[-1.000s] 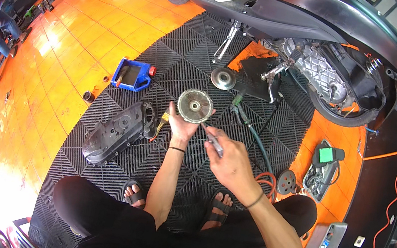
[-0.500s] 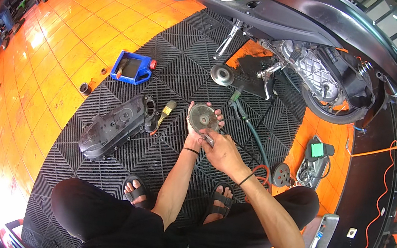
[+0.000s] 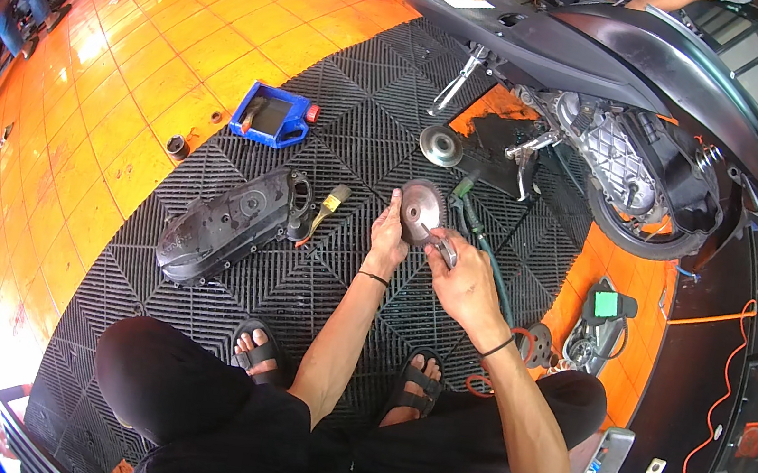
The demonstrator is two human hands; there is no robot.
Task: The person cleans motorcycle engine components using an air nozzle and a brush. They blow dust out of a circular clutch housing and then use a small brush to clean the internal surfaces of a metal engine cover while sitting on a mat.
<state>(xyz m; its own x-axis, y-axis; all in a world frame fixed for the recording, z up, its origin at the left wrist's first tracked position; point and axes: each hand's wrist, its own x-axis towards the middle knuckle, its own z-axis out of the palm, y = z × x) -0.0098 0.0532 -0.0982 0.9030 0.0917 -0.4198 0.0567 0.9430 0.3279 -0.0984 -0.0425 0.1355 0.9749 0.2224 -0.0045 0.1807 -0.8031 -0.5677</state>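
The left hand [image 3: 388, 238] now grips the round metal disc [image 3: 421, 212] by its edge, tipped up above the black mat [image 3: 295, 292]. The right hand [image 3: 459, 281] has moved in, fingers pinching a small tool [image 3: 443, 248] against it.

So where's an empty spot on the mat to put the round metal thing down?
Bare black mat lies between the blue container and the small metal disc. Another patch sits between the black engine cover and the sandalled feet. Near the scooter it's crowded.
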